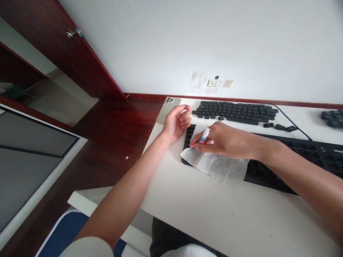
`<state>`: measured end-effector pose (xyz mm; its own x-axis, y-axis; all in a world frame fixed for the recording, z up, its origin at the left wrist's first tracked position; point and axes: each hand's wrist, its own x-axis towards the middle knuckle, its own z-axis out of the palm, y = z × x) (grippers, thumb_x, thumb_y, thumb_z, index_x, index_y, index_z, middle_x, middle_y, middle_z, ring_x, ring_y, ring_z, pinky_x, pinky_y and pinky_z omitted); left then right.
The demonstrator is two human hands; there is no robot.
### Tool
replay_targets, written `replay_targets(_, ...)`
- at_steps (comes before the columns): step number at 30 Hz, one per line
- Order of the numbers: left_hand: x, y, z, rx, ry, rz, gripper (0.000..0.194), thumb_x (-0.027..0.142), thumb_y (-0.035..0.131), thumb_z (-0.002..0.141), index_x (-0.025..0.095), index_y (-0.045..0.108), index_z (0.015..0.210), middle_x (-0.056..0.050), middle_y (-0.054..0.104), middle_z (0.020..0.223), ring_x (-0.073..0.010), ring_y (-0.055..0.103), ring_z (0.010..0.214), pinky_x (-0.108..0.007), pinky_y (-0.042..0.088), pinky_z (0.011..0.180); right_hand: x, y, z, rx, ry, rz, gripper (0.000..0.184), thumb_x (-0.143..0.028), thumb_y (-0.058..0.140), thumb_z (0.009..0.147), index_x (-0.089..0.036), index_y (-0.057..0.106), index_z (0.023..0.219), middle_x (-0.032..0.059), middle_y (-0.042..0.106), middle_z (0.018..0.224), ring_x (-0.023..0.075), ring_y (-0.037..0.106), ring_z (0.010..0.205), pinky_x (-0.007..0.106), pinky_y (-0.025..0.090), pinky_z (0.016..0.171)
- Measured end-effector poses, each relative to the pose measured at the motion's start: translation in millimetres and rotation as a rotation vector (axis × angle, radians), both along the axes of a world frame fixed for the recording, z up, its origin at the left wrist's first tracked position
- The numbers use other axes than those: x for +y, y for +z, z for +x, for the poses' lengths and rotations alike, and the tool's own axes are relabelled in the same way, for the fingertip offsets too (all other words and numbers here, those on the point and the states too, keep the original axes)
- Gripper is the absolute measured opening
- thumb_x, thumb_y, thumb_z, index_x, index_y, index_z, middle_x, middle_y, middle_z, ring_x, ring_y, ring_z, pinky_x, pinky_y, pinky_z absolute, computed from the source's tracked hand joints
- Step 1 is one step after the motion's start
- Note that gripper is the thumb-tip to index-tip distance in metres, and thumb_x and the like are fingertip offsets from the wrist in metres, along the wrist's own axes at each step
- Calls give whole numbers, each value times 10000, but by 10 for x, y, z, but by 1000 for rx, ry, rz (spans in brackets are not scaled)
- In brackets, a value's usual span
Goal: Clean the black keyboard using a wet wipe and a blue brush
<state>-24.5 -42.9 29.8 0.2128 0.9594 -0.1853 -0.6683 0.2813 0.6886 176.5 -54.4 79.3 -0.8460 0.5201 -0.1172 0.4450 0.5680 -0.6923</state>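
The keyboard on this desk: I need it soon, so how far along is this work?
Done: the black keycaps are off, lying in rows beyond the keyboard. In hand: the right hand pinches a blue stick tipped with white tissue over a white sheet spread on the keyboard. Still to do: the keycaps are not back on; how much of the keyboard remains to be wiped cannot be told.

Blue stick [201, 140] half-hidden by fingers [199, 150]

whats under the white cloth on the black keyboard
The white cloth lies over the black keyboard, which shows around its edges; the part beneath the cloth is covered and cannot be seen.
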Motion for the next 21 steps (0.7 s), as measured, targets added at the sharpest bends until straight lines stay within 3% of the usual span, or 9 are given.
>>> replay_targets(12,-3,9,5,7,0,22,195,310,621,952,171,623,815,84,259,570,-56,302,415,-181,238,408,-18,24,-11,6,19,-21,258,-364,615,941,-231,826,1007,-6,726,736,172,625,647,303,424,623)
replay_targets(21,12,-28,-3,15,-25,98,185,296,603,944,162,633,819,83,248,577,-58,284,428,-185,233,412,7,-20,-6,-17,-3,-14,273,-387,634,943,-220,841,1004,-16,698,674,149,547,567,295,391,579)
